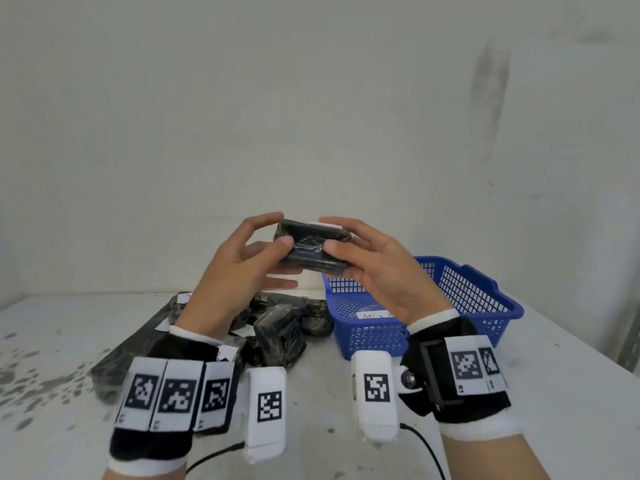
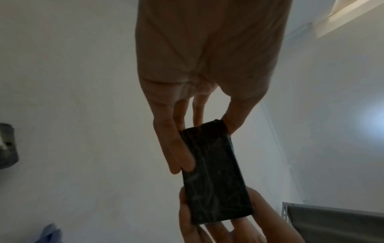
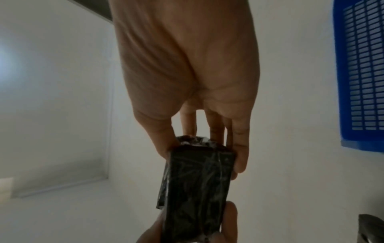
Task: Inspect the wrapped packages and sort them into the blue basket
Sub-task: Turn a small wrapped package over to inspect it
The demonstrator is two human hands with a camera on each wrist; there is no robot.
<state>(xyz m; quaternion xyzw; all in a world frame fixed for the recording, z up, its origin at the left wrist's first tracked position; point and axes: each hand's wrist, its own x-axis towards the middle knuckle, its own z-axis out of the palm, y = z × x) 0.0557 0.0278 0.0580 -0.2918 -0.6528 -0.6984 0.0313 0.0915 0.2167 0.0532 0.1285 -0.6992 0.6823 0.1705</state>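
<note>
Head view: blue basket [image 1: 478, 299], mesh plastic, on table [image 1: 415, 393] at right, w/ a white paper slip [image 1: 375, 315] inside. Left hand [image 1: 242, 268] & right hand [image 1: 377, 268] pinch a black, glossy, film-wrapped rectangular package [image 1: 311, 247] by its ends, up above the pile of wrapped packages [image 1: 277, 327].

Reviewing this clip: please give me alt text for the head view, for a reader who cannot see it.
Both hands, the left hand and right hand, hold one black wrapped package by its ends, raised above a white table. Below, a pile of black wrapped packages lies left of a blue basket holding only a paper slip.
</note>
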